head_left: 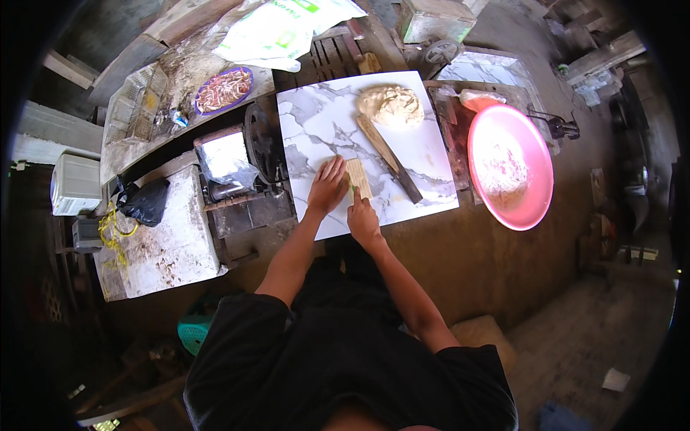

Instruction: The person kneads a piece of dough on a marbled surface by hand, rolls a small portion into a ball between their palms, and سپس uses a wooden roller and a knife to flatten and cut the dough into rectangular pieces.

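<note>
On the marble-patterned board (pixel 316 115), a flat, tan rectangular piece (pixel 359 177) with fine lines along it lies near the front. Whether it is dough or wood I cannot tell. My left hand (pixel 329 185) rests with its fingers stretched out at the piece's left edge. My right hand (pixel 365 221) is closed at its near end, index finger pointing forward, around a small tool showing a bit of green; its blade is not clear. Right of the piece lies a long wooden rolling stick (pixel 388 158) with a dark near end. A mound of pale dough (pixel 392 106) sits at the back right.
A pink basin (pixel 550 169) with white flour stands to the right. At left are a roller machine with a dark wheel (pixel 260 144), a purple-rimmed plate (pixel 249 87) of thin strips, a black plastic bag (pixel 147 201) and a wire basket (pixel 136 108). A white sack (pixel 269 32) lies behind.
</note>
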Motion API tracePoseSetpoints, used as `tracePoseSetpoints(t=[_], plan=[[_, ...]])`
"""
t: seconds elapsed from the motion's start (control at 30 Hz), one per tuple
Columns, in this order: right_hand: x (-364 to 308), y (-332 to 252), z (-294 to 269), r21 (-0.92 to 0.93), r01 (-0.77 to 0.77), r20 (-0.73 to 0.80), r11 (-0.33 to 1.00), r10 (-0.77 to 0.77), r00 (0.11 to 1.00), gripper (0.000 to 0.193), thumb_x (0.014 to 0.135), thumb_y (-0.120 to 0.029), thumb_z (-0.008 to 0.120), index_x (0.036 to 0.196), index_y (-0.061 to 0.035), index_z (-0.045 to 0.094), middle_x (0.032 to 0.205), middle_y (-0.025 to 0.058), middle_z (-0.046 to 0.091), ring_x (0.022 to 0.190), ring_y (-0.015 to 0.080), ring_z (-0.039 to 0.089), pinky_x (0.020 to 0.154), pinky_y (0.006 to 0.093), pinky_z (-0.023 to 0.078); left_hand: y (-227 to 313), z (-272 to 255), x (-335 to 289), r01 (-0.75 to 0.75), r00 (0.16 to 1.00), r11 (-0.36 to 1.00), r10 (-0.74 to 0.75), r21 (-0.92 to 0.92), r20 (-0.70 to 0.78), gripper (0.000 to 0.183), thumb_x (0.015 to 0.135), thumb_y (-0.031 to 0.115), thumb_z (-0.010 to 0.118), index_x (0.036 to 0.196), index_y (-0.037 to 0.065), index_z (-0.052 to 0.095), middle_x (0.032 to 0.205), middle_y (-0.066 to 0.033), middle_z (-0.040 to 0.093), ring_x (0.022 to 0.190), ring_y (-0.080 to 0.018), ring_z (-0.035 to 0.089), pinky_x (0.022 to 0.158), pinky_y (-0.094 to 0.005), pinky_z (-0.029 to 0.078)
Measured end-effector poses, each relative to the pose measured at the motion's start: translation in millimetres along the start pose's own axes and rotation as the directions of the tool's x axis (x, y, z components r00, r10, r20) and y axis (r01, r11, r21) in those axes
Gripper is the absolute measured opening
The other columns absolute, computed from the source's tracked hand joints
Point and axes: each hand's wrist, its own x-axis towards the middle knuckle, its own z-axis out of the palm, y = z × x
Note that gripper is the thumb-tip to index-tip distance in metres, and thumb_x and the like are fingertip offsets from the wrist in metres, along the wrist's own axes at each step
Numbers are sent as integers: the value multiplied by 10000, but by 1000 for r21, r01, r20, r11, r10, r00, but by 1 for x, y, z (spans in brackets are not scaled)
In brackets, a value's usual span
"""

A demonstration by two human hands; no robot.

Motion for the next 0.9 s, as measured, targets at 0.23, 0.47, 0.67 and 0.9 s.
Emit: tracePoseSetpoints(t=[0.23, 0.47, 0.67, 0.9], plan=[[-11, 7, 3, -29, -3, 40, 1000, 4, 999, 504, 796, -138, 426, 1238, 19, 240, 884, 260, 495, 702, 392, 559, 615, 440, 471, -6, 0, 5, -15, 996, 998, 10, -61, -83, 499, 826, 272, 350, 1252, 16, 306, 1325, -83, 282, 1242, -179, 219, 1027, -340, 157], [-29, 7, -1, -35, -24, 48, 999, 26, 999, 511, 795, -149, 435, 1240, 9, 239, 894, 254, 498, 695, 391, 558, 602, 439, 474, -6, -4, 9, -37, 992, 994, 24, -102, -125, 496, 812, 209, 386, 1256, 9, 290, 1318, -117, 283, 1232, -212, 239, 1016, -364, 175], [-45, 13, 1, 10, -41, -12, 999, 41, 999, 470, 781, -121, 441, 1217, -15, 300, 850, 259, 512, 700, 417, 533, 622, 466, 446, -9, -1, 11, -21, 993, 995, 10, -94, -115, 482, 820, 195, 397, 1249, 0, 297, 1316, -115, 286, 1227, -213, 246, 1017, -358, 182], [-54, 17, -11, -15, -49, 50, 999, 49, 998, 488, 788, -148, 428, 1225, 13, 283, 880, 267, 509, 681, 402, 550, 606, 454, 461, -6, 1, 10, -23, 988, 993, 5, -116, -152, 453, 839, 191, 384, 1241, -4, 309, 1308, -121, 298, 1217, -220, 263, 1012, -360, 192]])
